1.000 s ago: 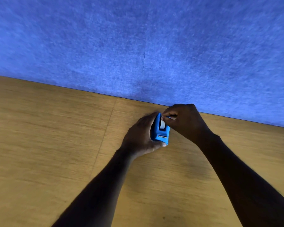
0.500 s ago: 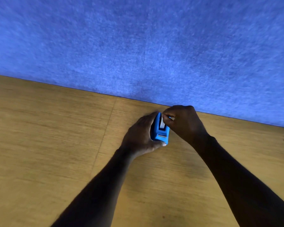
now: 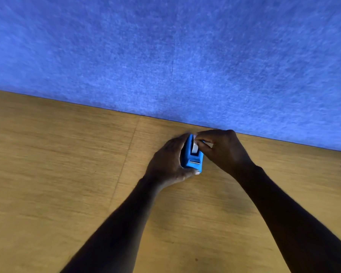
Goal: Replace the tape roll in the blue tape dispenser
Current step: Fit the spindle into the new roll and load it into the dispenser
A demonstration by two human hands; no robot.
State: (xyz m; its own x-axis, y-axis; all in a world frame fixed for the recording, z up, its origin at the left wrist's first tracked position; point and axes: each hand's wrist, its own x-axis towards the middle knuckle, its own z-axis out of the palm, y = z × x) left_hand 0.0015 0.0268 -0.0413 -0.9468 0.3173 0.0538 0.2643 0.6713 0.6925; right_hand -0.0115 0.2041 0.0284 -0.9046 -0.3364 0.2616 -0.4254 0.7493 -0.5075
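On a wooden desk [image 3: 67,174] beside a blue felt wall [image 3: 165,46], the left hand [image 3: 165,164] clasps the blue tape dispenser [image 3: 192,156] while the right hand [image 3: 224,150] pinches its white tape roll [image 3: 195,147].

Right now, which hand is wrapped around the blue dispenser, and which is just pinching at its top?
The left hand wraps the blue tape dispenser from its side; the right hand only pinches at the top, by the white tape roll.

Tape dispenser [image 3: 192,157] sits on worktop [image 3: 67,174] between my hands: left hand [image 3: 168,164] at its left, right hand [image 3: 223,149] at right, wall panel [image 3: 185,56] just behind.
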